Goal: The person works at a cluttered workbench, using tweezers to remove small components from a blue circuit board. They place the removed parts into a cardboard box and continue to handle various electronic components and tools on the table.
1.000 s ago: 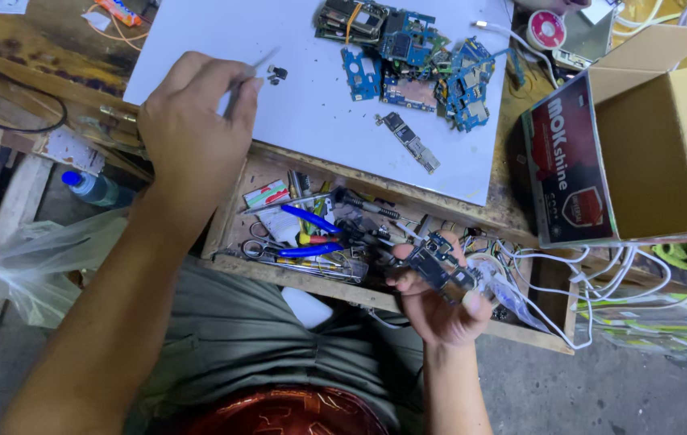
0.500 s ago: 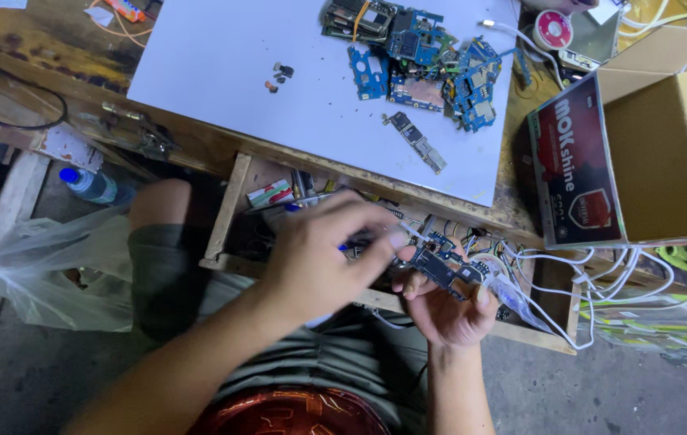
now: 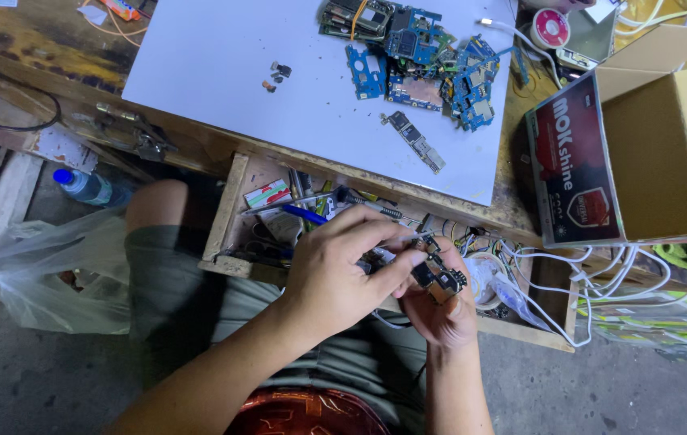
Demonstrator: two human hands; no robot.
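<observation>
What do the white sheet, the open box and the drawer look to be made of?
White sheet: smooth matte board, plastic or coated paper, hard to tell; flat with a thin edge.
Box: brown corrugated cardboard, dull, with folded flaps and one printed red side.
Drawer: bare unfinished wood, with pale worn rails and grain showing.

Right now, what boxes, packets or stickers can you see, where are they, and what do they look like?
Cardboard box: right side of the bench, lying open on its side, brown with a red, black and white printed flap.
Small packet: in the open drawer's left corner, flat, white with red and green.
Plastic bag: on the floor at left, clear and crumpled.
Bottle: left, below the bench, clear with a blue cap.
</observation>
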